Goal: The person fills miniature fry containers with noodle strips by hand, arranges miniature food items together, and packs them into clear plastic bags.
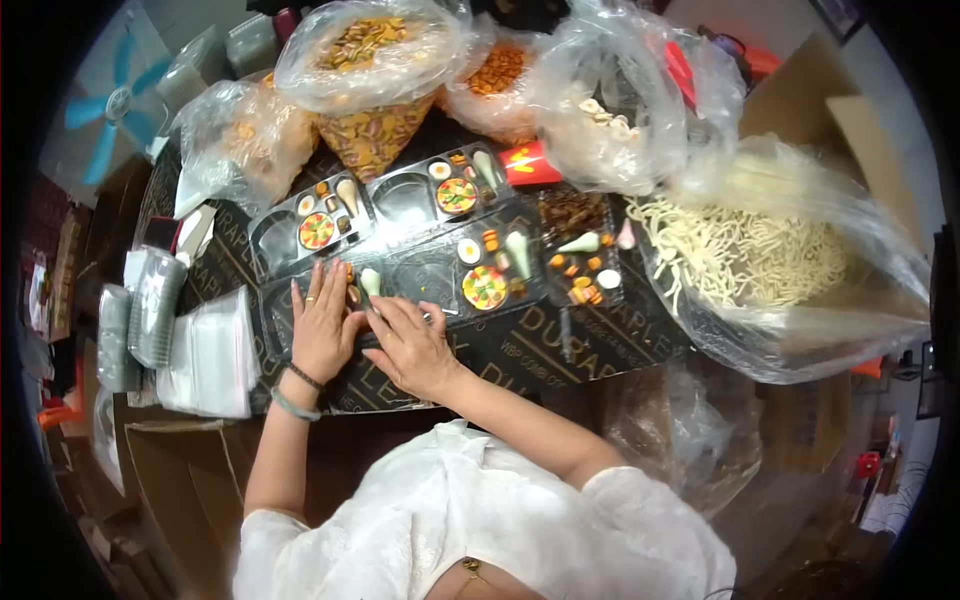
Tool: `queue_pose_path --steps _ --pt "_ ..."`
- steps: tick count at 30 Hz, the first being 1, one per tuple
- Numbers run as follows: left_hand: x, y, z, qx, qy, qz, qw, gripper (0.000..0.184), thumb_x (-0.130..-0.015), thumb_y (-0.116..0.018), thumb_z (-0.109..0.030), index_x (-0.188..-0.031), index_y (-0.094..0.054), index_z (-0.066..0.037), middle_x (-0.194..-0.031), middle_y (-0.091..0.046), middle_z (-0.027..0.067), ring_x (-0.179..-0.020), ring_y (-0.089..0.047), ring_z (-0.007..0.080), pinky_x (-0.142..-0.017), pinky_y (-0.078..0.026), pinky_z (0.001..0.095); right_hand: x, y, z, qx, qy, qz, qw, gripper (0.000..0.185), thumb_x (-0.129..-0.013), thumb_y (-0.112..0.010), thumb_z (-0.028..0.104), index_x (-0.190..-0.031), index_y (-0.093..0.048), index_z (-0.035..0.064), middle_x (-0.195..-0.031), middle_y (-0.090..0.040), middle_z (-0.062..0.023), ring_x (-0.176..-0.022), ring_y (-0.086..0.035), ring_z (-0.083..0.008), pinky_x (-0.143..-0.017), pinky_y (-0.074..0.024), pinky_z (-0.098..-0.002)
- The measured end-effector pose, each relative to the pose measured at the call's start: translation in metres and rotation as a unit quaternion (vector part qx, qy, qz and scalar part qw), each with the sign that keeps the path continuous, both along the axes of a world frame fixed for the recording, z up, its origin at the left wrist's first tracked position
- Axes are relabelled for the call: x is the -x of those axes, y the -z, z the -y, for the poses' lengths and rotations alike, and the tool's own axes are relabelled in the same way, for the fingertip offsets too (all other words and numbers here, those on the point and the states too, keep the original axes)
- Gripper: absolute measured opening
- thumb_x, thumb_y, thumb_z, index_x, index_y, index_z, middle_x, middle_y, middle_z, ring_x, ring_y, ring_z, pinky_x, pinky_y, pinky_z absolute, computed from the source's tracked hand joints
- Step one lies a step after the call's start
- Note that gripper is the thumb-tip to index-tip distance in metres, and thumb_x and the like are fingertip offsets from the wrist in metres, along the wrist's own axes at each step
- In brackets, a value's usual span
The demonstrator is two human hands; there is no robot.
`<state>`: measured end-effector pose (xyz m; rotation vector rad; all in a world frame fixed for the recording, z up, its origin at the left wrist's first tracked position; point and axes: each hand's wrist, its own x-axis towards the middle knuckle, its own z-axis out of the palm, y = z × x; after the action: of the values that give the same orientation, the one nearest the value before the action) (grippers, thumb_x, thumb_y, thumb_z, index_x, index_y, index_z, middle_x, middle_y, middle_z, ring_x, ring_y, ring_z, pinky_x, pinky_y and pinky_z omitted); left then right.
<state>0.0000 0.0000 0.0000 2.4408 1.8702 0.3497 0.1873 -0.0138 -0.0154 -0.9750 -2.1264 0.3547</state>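
Across the near part of the black printed board point(500, 345), my hands are working over the front row of clear trays point(415, 270). My left hand point(325, 318) is lying flat on the row's left end, fingers extended, grasping nothing visible. My right hand point(410, 345) is bending its fingers just below a white bulb-shaped piece point(371, 282), which is sitting in that row; whether they are gripping anything, I cannot tell. I am apparently settling small pieces into their compartments, with a pizza-like piece point(485, 288) occupying its place farther right. Next, the layout is probably calling for lifting both hands straight up, dislodging nothing.
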Motion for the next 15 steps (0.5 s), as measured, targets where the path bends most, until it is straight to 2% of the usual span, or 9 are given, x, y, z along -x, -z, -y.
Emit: queue_pose_path --steps 2,3,4,5,6,8,10,12,15 --pt "0.02 -0.007 -0.006 0.001 0.011 -0.069 0.998 0.064 -0.089 -0.051 -0.034 -0.144 -0.03 -0.01 -0.149 -0.029 0.0104 -0.141 -0.017 0.0303 -0.111 -0.006 0.0543 0.005 -0.005 -0.009 -0.019 0.007 -0.043 0.999 0.045 -0.079 -0.066 0.026 -0.117 -0.055 0.0022 -0.127 -0.049 -0.0124 -0.118 -0.045 -0.0254 -0.094 -0.0275 -0.0441" --pt "-0.029 0.006 0.012 0.021 0.017 -0.029 0.999 0.063 -0.089 -0.051 -0.034 -0.143 -0.03 -0.009 -0.149 -0.029 0.0105 -0.141 -0.017 0.0303 -0.111 -0.006 0.0542 -0.059 -0.016 0.006 -0.011 0.036 -0.003 0.999 0.04 -0.079 -0.066 0.022 -0.114 -0.056 0.0025 -0.126 -0.05 -0.0125 -0.117 -0.047 -0.0263 -0.095 -0.0277 -0.0438" --pt "-0.023 0.001 0.009 0.017 0.021 -0.043 0.999 0.063 -0.088 -0.051 -0.034 -0.143 -0.031 -0.008 -0.149 -0.029 0.0107 -0.141 -0.017 0.0304 -0.111 -0.006 0.0541 -0.07 -0.022 -0.005 -0.015 0.062 -0.024 0.998 0.036 -0.079 -0.065 0.018 -0.111 -0.057 0.0036 -0.123 -0.052 -0.0124 -0.113 -0.049 -0.0276 -0.094 -0.0297 -0.044" --pt "-0.017 -0.003 0.007 0.012 0.024 -0.055 0.998 0.063 -0.088 -0.051 -0.033 -0.143 -0.031 -0.007 -0.149 -0.029 0.0109 -0.141 -0.017 0.0304 -0.111 -0.006 0.054 -0.087 -0.03 -0.024 -0.04 0.084 -0.049 0.994 0.029 -0.079 -0.065 0.014 -0.105 -0.059 0.0035 -0.116 -0.055 -0.013 -0.104 -0.053 -0.0299 -0.089 -0.0371 -0.0436" --pt "-0.012 -0.006 0.003 0.005 0.024 -0.008 1.0 0.063 -0.088 -0.051 -0.033 -0.141 -0.033 -0.005 -0.149 -0.028 0.0119 -0.141 -0.017 0.0306 -0.111 -0.005 0.0545 -0.101 -0.039 -0.045 -0.064 0.119 -0.096 0.986 0.023 -0.079 -0.064 0.01 -0.099 -0.061 0.0014 -0.108 -0.059 -0.0142 -0.096 -0.056 -0.0317 -0.082 -0.0433 -0.0424" --pt "-0.012 -0.008 0.004 -0.038 0.046 -0.006 0.998 0.063 -0.088 -0.051 -0.034 -0.141 -0.034 -0.004 -0.149 -0.028 0.0126 -0.141 -0.017 0.0308 -0.111 -0.004 0.0549 -0.142 -0.039 -0.089 -0.075 0.181 -0.1 0.975 0.02 -0.08 -0.062 0.008 -0.097 -0.062 -0.0004 -0.1 -0.062 -0.0165 -0.089 -0.057 -0.0334 -0.077 -0.0453 -0.0417" --pt "-0.011 -0.009 0.004 -0.043 0.064 -0.026 0.997 0.063 -0.088 -0.051 -0.034 -0.14 -0.035 -0.003 -0.149 -0.028 0.0132 -0.141 -0.017 0.031 -0.111 -0.003 0.0548 -0.169 -0.043 -0.134 -0.087 0.213 -0.049 0.972 0.015 -0.08 -0.061 0.009 -0.094 -0.063 0.0028 -0.091 -0.063 -0.0154 -0.082 -0.057 -0.036 -0.075 -0.0459 -0.0427" --pt "-0.011 -0.007 0.004 -0.01 0.074 -0.064 0.995 0.063 -0.087 -0.051 -0.034 -0.139 -0.036 -0.002 -0.148 -0.028 0.0138 -0.14 -0.018 0.0313 -0.111 -0.002 0.0544 -0.183 -0.038 -0.176 -0.009 0.227 0.021 0.974 0.018 -0.083 -0.06 0.017 -0.095 -0.062 0.0037 -0.089 -0.064 -0.0174 -0.083 -0.06 -0.0379 -0.074 -0.0473 -0.0459" --pt "-0.007 -0.005 0.003 -0.016 0.076 -0.049 0.996 0.064 -0.086 -0.053 -0.034 -0.139 -0.036 -0.002 -0.148 -0.029 0.0139 -0.14 -0.019 0.0315 -0.111 -0.002 0.0541 -0.189 -0.034 -0.216 0.114 0.279 0.176 0.937 0.028 -0.082 -0.062 0.022 -0.103 -0.062 0.0046 -0.092 -0.065 -0.0179 -0.087 -0.062 -0.0375 -0.077 -0.0487 -0.0454"
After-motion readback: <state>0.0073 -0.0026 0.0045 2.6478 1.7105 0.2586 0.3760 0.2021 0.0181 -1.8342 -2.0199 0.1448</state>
